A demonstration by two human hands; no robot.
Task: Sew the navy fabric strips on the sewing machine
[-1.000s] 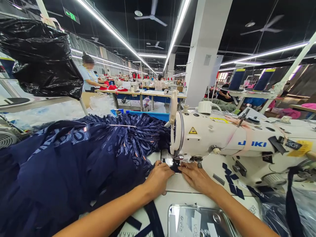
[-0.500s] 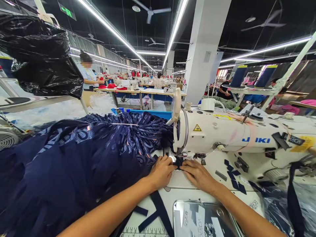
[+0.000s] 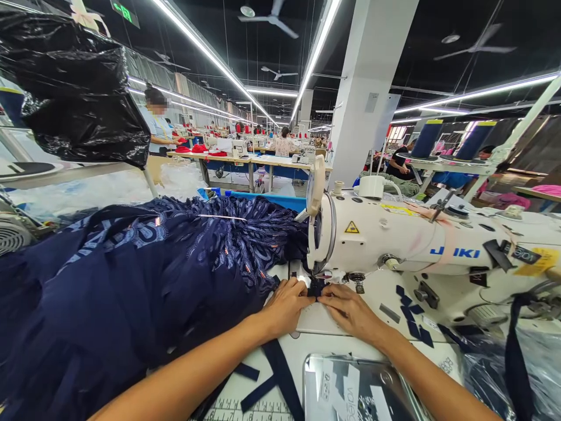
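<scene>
Under the head of a white sewing machine (image 3: 363, 234), a small dark navy fabric piece (image 3: 315, 286) lies at the needle area. My left hand (image 3: 287, 304) pinches its left side, fingers closed. On the right side, my right hand (image 3: 348, 307) has its fingertips pressed together on the same piece. The thumbs nearly meet in front of the presser foot, and the fingers partly hide the fabric. A big heap of navy garments (image 3: 109, 298) with patterned, gathered edges lies left of my left hand.
Several small navy fabric pieces (image 3: 412, 318) lie on the machine bed at right. In front sits a metal tray (image 3: 315, 403) holding labels. Navy strips (image 3: 280, 374) cross a printed ruler (image 3: 245, 409). Thread cones (image 3: 475, 140) stand at right; a co-worker (image 3: 158, 126) stands far left.
Both hands stay at the needle area, the thumbs slightly closer together. The camera view has shifted a little. The garment heap looks unmoved.
</scene>
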